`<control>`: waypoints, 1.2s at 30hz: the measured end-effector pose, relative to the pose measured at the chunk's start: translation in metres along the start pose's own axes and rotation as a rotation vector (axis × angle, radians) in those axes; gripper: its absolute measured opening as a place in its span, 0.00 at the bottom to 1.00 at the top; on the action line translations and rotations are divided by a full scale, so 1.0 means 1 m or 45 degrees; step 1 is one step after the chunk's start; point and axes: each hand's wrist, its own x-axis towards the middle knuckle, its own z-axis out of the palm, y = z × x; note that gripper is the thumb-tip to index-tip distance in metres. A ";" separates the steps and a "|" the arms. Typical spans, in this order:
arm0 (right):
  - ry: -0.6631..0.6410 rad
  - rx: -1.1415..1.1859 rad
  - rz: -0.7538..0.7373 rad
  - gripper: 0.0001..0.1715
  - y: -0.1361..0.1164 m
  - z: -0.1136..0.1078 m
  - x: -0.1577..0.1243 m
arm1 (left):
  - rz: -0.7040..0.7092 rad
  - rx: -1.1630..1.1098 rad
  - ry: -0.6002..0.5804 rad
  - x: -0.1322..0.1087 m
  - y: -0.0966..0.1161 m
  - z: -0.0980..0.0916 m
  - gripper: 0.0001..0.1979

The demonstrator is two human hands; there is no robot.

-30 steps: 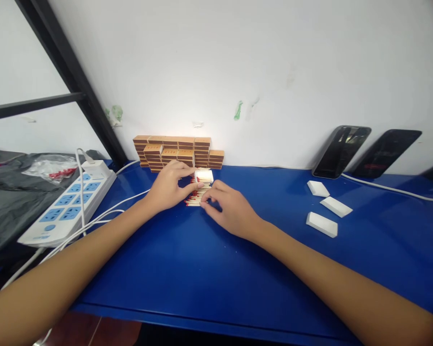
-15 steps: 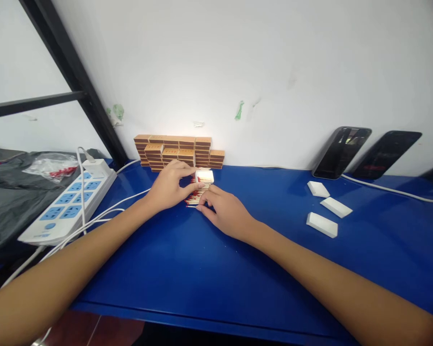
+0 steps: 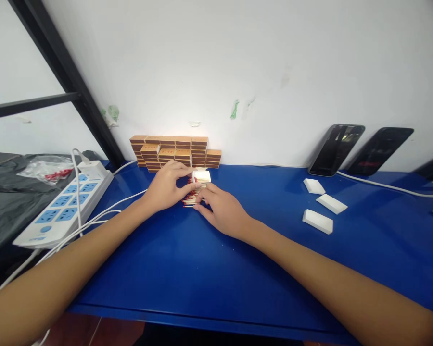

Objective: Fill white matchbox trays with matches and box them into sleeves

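Note:
My left hand (image 3: 167,186) holds a small white matchbox tray (image 3: 202,175) between thumb and fingers, with some matches inside it. Just below the tray, red-tipped matches (image 3: 189,200) lie in a loose pile on the blue table. My right hand (image 3: 223,211) rests at the right side of this pile, thumb and fingertips closed together at the matches. Which matches it grips is partly hidden by the fingers. Behind the left hand stand stacked brown matchboxes (image 3: 175,142) against the wall.
Three white trays (image 3: 318,221) lie to the right on the blue table (image 3: 202,274). Two dark phones (image 3: 337,150) lean on the wall, a white cable (image 3: 386,186) beside them. At left are a power strip (image 3: 63,204), white cords and a black rack post (image 3: 82,91).
The whole view has shifted slightly, so everything sits a little further left. Both hands keep nearly the same pose at the tray and matches.

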 end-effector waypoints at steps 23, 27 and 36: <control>0.397 -0.141 0.014 0.03 0.030 -0.026 0.003 | 0.062 -0.098 -0.086 -0.001 0.014 0.004 0.20; 0.438 -0.079 -0.028 0.04 0.021 -0.019 0.000 | -0.075 0.052 -0.011 0.000 0.003 0.001 0.22; 0.021 -0.024 -0.174 0.08 0.009 0.003 0.002 | -0.178 0.113 0.065 0.000 0.000 -0.003 0.21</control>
